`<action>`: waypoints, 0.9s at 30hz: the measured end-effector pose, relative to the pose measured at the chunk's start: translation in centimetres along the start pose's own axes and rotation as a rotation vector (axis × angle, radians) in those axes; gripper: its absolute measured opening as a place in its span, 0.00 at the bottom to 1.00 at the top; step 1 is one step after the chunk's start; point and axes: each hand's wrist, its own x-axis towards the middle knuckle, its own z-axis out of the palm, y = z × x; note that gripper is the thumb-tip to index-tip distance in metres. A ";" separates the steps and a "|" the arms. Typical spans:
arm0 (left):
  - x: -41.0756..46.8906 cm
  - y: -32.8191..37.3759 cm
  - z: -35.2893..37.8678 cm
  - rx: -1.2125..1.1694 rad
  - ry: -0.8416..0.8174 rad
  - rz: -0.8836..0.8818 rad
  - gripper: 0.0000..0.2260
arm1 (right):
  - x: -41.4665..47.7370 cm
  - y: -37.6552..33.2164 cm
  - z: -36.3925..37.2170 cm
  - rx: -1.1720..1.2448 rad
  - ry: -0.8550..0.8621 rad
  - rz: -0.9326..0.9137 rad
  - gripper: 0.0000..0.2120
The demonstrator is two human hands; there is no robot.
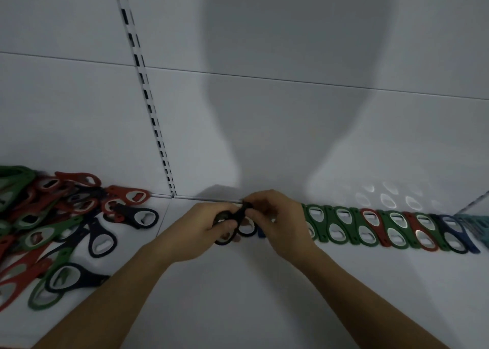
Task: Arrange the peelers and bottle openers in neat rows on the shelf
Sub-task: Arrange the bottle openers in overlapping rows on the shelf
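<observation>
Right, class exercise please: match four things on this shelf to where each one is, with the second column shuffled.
1 loose pile of openers
2 neat row of openers
3 dark opener
4 slotted strip

a on the back wall
b gripped by left hand and right hand
c left of both hands
d right of both hands

Pairs: 1-c; 2-d; 3-b; 4-a.

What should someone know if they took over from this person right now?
Hands: the left hand and right hand both grip a dark bottle opener at the left end of the row.
Done: a neat row of green, red and navy openers lies along the back of the shelf, to the right.
Left: the loose pile on the left is not yet sorted.
</observation>
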 end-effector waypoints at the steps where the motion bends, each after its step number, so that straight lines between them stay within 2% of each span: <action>1: -0.3 0.1 -0.1 -0.029 0.040 -0.038 0.08 | 0.2 -0.1 0.2 0.074 0.015 0.052 0.06; 2: -0.7 0.1 -0.3 -0.003 0.110 -0.072 0.07 | 0.4 -0.2 0.4 0.142 0.013 0.091 0.06; 5: -1.5 -0.8 -1.5 0.328 0.447 -0.087 0.07 | 0.4 -0.5 1.2 0.183 0.053 0.078 0.08; 6: -1.7 -1.3 -1.9 0.395 0.531 -0.110 0.07 | 0.3 -0.6 1.4 0.106 0.087 -0.001 0.08; 8: -2.1 -2.2 -2.6 0.451 0.586 -0.175 0.06 | 0.0 -0.8 2.3 -0.137 0.089 -0.231 0.07; 11: -2.2 -3.0 -2.5 0.498 0.475 -0.211 0.05 | -0.8 -0.6 3.9 -0.428 -0.074 -0.430 0.05; 15: -2.0 -3.2 -1.5 0.495 0.340 -0.132 0.13 | -1.3 -0.2 4.4 -0.508 -0.206 -0.375 0.08; 21: -1.5 -3.4 -0.4 0.559 0.165 -0.091 0.21 | -1.6 2.5 0.6 -0.666 -0.021 -0.191 0.11; 24: -1.2 -3.6 0.2 0.586 0.174 -0.095 0.20 | -2.2 3.9 -0.5 -0.762 -0.023 -0.077 0.15; 27: -0.8 -3.7 0.7 0.599 0.207 -0.097 0.19 | -2.6 4.6 -0.5 -0.792 -0.056 -0.018 0.16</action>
